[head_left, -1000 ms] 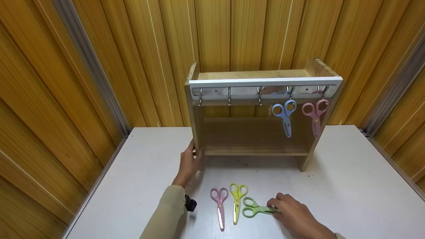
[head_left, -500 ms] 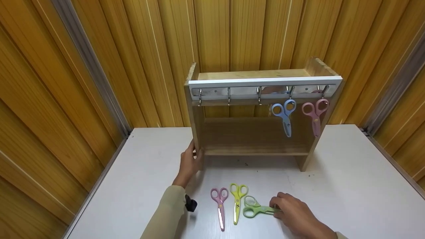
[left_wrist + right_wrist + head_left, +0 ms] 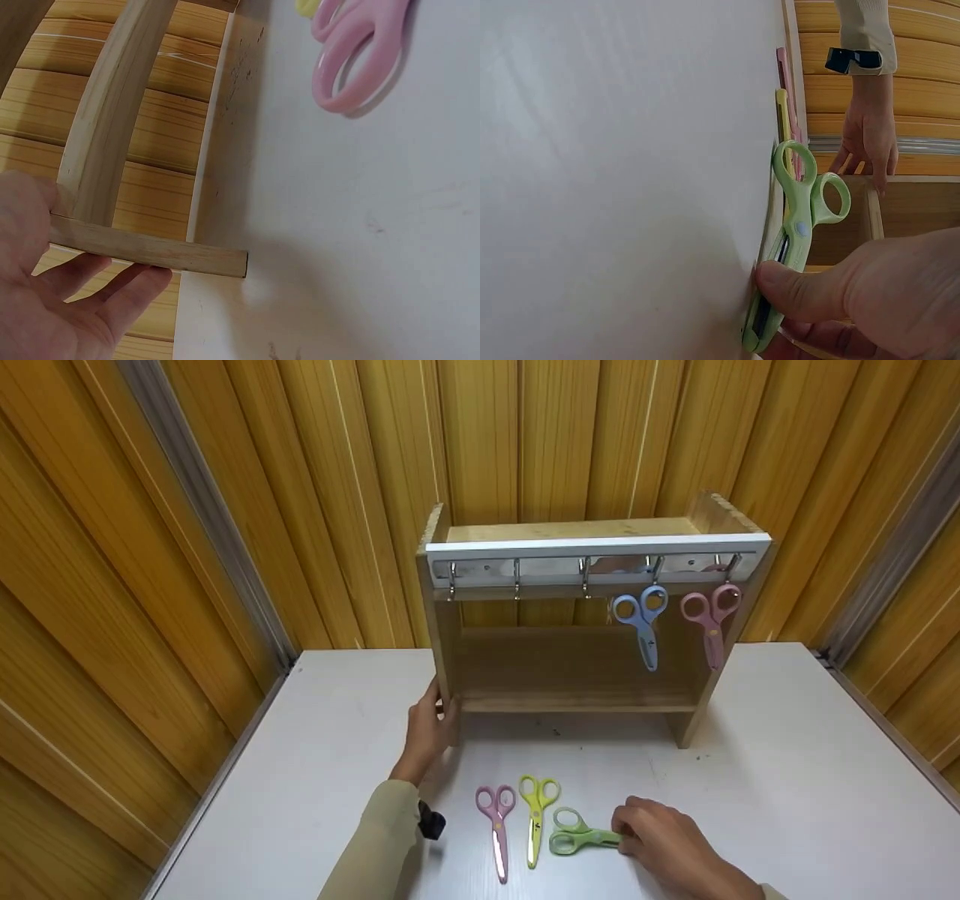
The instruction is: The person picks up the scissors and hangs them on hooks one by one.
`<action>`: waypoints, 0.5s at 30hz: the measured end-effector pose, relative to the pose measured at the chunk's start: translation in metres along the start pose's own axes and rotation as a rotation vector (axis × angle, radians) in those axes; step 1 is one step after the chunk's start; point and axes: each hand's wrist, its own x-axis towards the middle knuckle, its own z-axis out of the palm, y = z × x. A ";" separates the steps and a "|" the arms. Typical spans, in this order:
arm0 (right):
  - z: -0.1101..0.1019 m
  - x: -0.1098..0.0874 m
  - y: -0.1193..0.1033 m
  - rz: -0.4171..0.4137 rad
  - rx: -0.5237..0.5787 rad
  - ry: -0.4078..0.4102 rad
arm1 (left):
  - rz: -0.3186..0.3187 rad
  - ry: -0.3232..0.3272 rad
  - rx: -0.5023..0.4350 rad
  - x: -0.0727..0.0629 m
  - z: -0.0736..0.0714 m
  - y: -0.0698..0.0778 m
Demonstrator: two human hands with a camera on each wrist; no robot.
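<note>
Green scissors (image 3: 581,835) lie nearly sideways at the front of the table, finger loops to the left. My right hand (image 3: 664,840) pinches them by the blade end; in the right wrist view the thumb (image 3: 795,289) presses on the blades, with fingers beneath. To their left lie yellow scissors (image 3: 535,810) and pink scissors (image 3: 497,819), loops away from me. My left hand (image 3: 426,731) grips the left side panel (image 3: 150,244) of a wooden shelf (image 3: 577,707), thumb on one face, fingers behind. Blue scissors (image 3: 646,630) and darker pink scissors (image 3: 712,634) hang from the shelf's right-hand hooks.
A white rail (image 3: 600,542) with a row of metal hooks (image 3: 517,579) runs across the shelf's upper front; the left and middle hooks hold no scissors. The shelf stands on a white table (image 3: 330,765). Wood-patterned walls (image 3: 360,510) close in the back and sides.
My right hand has shifted slightly right along the green scissors, whose loops have moved a little right and toward me. The left hand stays on the side panel.
</note>
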 end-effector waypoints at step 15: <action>-0.048 0.013 -0.003 -0.202 -0.078 0.188 | -0.018 0.000 -0.006 0.002 0.001 0.000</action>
